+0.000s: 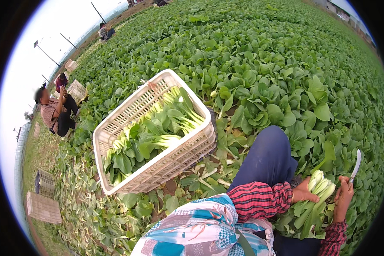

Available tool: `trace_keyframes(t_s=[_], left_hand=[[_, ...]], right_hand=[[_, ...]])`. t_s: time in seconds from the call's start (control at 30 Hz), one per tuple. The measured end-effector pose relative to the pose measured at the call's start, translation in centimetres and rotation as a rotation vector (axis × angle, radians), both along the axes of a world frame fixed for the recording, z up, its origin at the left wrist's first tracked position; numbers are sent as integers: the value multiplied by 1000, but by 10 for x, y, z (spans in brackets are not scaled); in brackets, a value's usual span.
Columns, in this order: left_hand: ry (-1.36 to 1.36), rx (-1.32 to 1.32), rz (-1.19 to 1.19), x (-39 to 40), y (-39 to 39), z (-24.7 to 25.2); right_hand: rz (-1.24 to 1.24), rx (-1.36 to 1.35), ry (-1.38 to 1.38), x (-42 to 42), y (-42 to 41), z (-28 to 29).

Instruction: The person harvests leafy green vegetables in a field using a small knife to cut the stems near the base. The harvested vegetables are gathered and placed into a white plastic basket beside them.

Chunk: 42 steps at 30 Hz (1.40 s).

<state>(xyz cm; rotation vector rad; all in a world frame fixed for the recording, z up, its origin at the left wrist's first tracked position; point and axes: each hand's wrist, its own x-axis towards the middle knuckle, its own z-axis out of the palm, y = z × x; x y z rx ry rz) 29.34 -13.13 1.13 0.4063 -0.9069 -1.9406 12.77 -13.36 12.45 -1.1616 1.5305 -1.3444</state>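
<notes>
My left hand (302,191) grips a bunch of bok choy (321,188), its pale stem ends pointing up and away and its green leaves hanging toward my lap. Just to the right, my right hand (344,195) is closed around the handle of a small curved knife (356,164). The blade points up, apart from the bunch. Left of my bent knee stands a white plastic crate (179,150) with slatted walls. Cut bok choy (156,128) lies inside it in rows, stems and leaves overlapping.
Dense growing bok choy (262,57) spreads ahead and to the right. Trimmed leaves (115,220) litter the ground at left. Other crates (44,207) lie at the far left. Two people (56,110) squat beyond the crate, and another person (106,31) sits farther off.
</notes>
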Motion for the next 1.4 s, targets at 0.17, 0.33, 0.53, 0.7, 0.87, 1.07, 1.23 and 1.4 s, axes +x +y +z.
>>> trace_keyframes(t_s=[0.17, 0.33, 0.53, 0.7, 0.87, 1.07, 1.23, 1.4], left_hand=[[61, -102, 6, 23, -2, 32], [-1, -238, 41, 30, 17, 55], [166, -87, -8, 24, 22, 43], [163, -62, -99, 35, 14, 47], [222, 44, -98, 75, 13, 88], [205, 45, -63, 95, 2, 102], [134, 33, 15, 92, 12, 105], [74, 49, 2, 95, 11, 101]], right_hand=[[61, 288, -208, -8, 4, -2], [283, 160, -579, 23, 8, -7], [253, 119, -500, 36, 6, -7], [204, 238, -436, 40, 7, 3], [254, 173, -253, 31, 2, 22], [291, 127, -218, 18, 2, 27], [355, 99, -263, 31, 9, 34], [329, 44, -215, 21, 11, 38]])
